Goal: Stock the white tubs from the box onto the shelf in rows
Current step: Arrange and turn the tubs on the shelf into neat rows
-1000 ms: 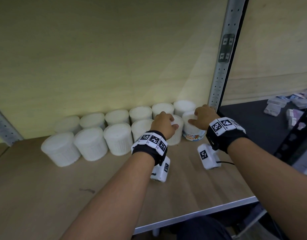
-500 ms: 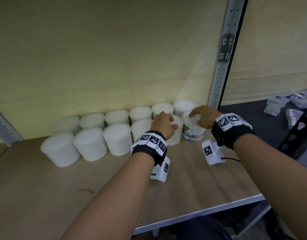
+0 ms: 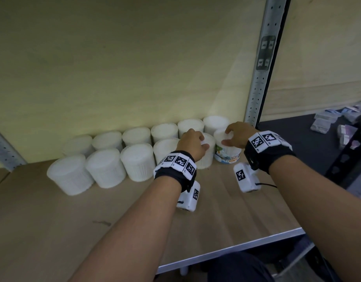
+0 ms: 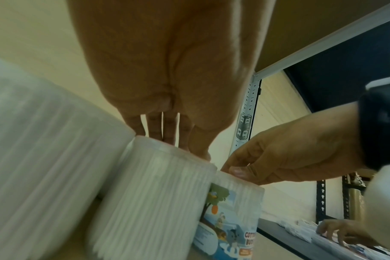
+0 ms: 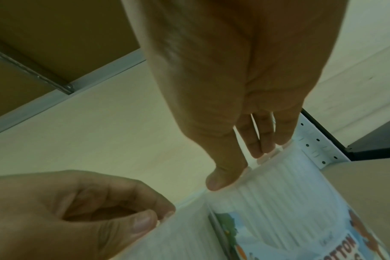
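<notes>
Head view showed two rows of white tubs on the wooden shelf (image 3: 226, 212), all gathered leftward from the perforated steel upright (image 3: 257, 94). The back row (image 3: 164, 130) ran six tubs along the back panel; the front row (image 3: 106, 167) also counted six. The left hand (image 3: 193, 144) curled its fingers over the lid of the fifth front tub (image 3: 208, 153), and the right hand (image 3: 239, 134) pinched the rim of the cotton-bud tub (image 3: 227, 153), label outward, nearest the upright. Both rows looked nearly closed against the upright, so further tubs probably needed a third row. Broad bare board lay between the front row and the shelf's metal edge. The box was out of view.
</notes>
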